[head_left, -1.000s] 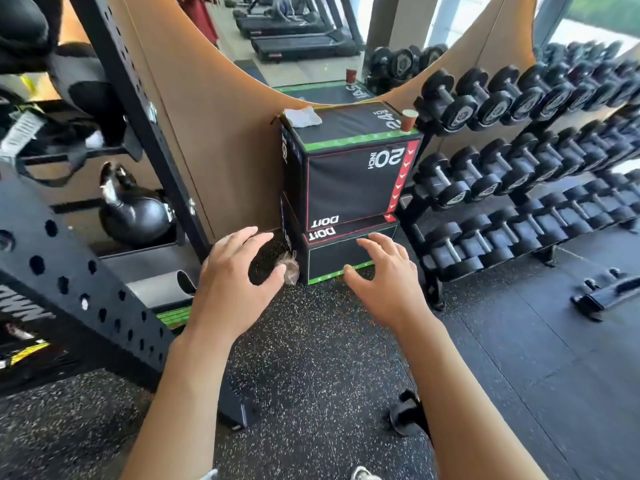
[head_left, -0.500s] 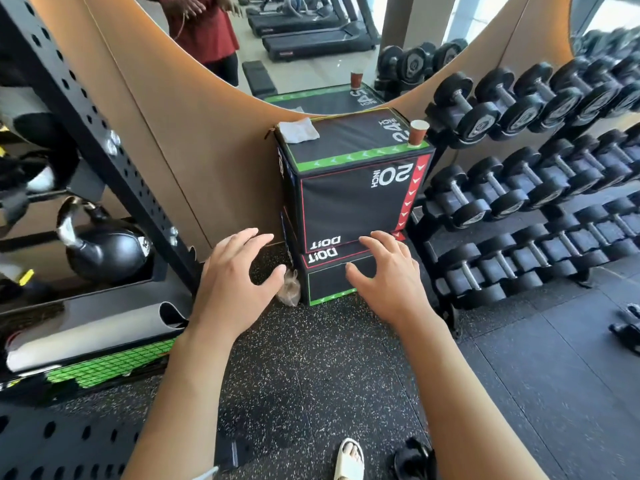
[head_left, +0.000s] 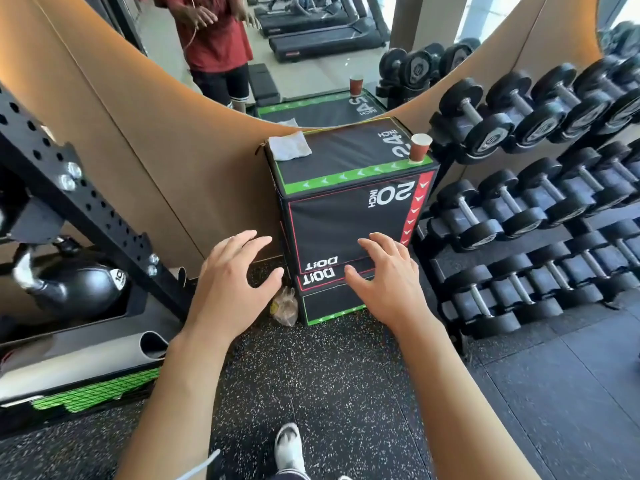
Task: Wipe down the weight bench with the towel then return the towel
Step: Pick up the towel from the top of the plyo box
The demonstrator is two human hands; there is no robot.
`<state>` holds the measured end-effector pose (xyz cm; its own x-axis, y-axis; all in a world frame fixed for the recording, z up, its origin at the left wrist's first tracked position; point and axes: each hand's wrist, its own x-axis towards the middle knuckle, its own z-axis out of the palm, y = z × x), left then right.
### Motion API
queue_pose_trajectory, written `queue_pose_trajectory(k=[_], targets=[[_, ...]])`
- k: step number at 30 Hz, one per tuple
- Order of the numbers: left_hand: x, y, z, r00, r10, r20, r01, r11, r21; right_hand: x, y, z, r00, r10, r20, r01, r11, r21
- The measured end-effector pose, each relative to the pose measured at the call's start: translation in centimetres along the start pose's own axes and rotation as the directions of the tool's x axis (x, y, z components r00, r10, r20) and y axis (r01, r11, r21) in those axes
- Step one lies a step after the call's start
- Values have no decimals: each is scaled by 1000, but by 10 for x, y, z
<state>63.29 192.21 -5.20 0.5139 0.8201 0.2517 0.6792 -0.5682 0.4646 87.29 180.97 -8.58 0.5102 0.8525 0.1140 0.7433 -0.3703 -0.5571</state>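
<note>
A small white towel [head_left: 289,145] lies folded on the back left corner of a black plyo box [head_left: 346,209] that stands against the wall. My left hand [head_left: 232,285] hovers open in front of the box's lower left edge, fingers spread, holding nothing. My right hand [head_left: 388,278] is open too, in front of the box's lower face. Both hands are well below the towel. No weight bench is in direct view; a dark bench [head_left: 264,83] shows only in the mirror.
A brown paper cup [head_left: 419,148] stands on the box's right front corner. A dumbbell rack [head_left: 540,209] fills the right. A black perforated rack upright [head_left: 86,202], a kettlebell [head_left: 79,289] and a rolled mat [head_left: 86,358] are left. A crumpled plastic bag [head_left: 285,306] lies beside the box.
The view has moved closer to the box and tilted up, so the box and towel appear larger and lower. Both hands stay open in the same pose.
</note>
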Motion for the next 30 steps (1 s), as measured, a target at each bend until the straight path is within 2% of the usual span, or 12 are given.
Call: queue_pose_trajectory(k=[8,18,30], targets=[[94,-24,30,1000,18,7,-18,999,-34,95,1,20,1000,-5,2,5,1000,7],[247,-83,41,999,35,9,-34,998,-59,254,-32,54,1000,-12,29,13,999,-46],[356,-143,60,999,44,26,-45,999,8,391,-52,91,976,-153,153,175,975,-138]])
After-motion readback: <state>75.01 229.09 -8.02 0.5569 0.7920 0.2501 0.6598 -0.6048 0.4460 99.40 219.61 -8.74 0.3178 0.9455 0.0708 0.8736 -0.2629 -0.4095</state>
